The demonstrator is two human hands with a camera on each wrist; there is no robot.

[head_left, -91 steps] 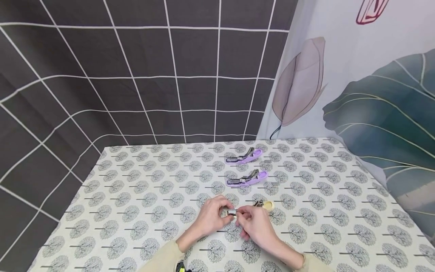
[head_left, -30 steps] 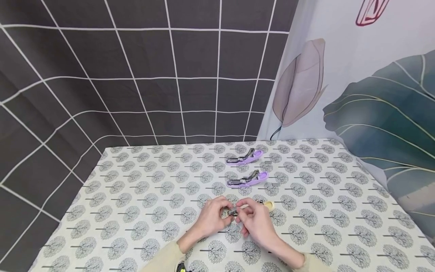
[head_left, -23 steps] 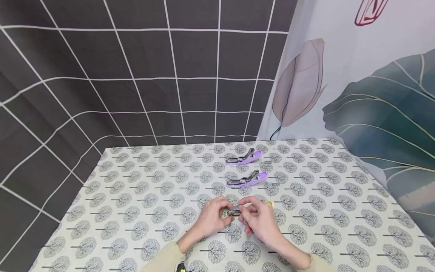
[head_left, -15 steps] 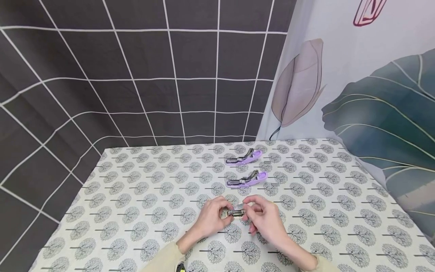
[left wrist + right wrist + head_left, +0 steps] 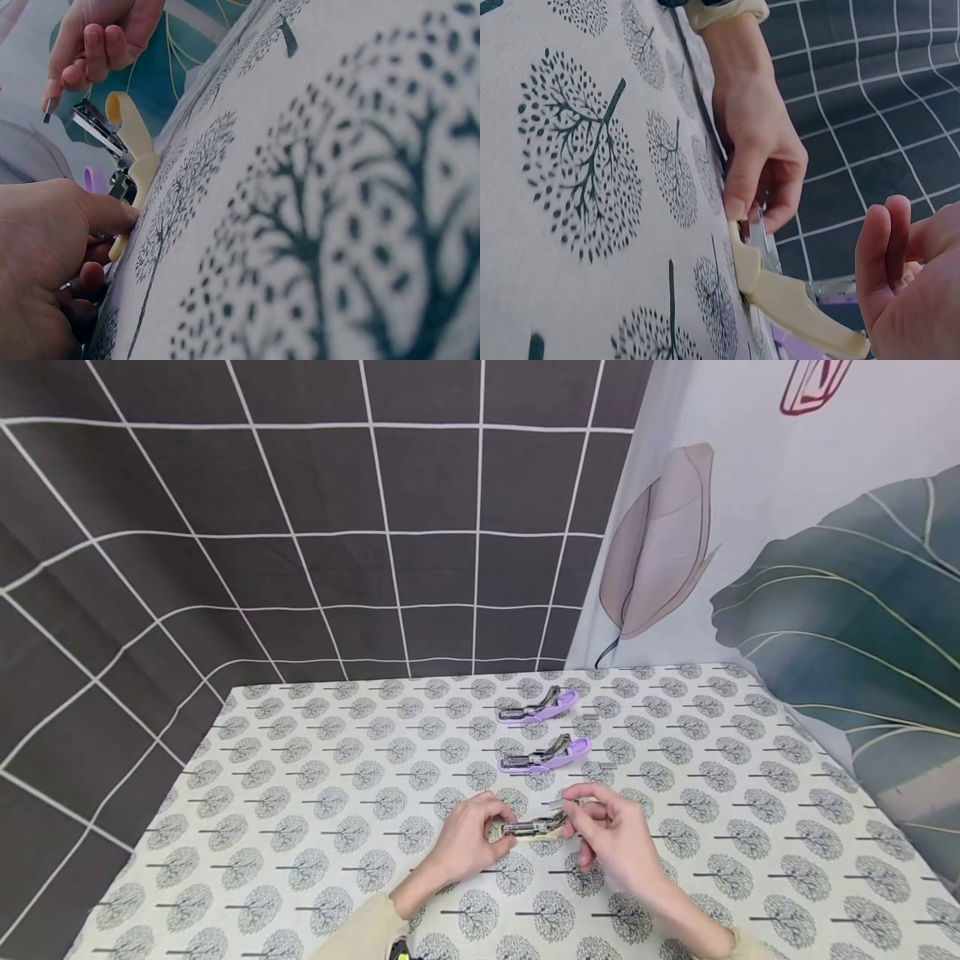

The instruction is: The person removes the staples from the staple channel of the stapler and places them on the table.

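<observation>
A pale yellow stapler [image 5: 535, 830] lies on the tree-print cloth, its metal magazine exposed and its handle folded back to the right. My left hand [image 5: 471, 835] pinches its front end between thumb and fingers. To the right, my right hand [image 5: 611, 832] pinches a small grey strip of staples [image 5: 556, 805] just above the stapler's rear part. In the left wrist view the strip [image 5: 48, 112] sticks out from the fingertips, apart from the raised metal arm of the stapler [image 5: 135, 142]. The right wrist view shows the stapler's yellow body [image 5: 799, 304] from the side; the strip is hidden there.
Two purple staplers [image 5: 546, 757], opened the same way, lie farther back in a row, the other purple stapler [image 5: 538, 707] behind. Beside each rests a staple strip [image 5: 608, 766]. A dark gridded curtain [image 5: 420, 568] borders the table's back and left.
My right hand has moved right along the stapler, carrying the staple strip away from its front end and uncovering the magazine. My left hand has kept its grip in place.
</observation>
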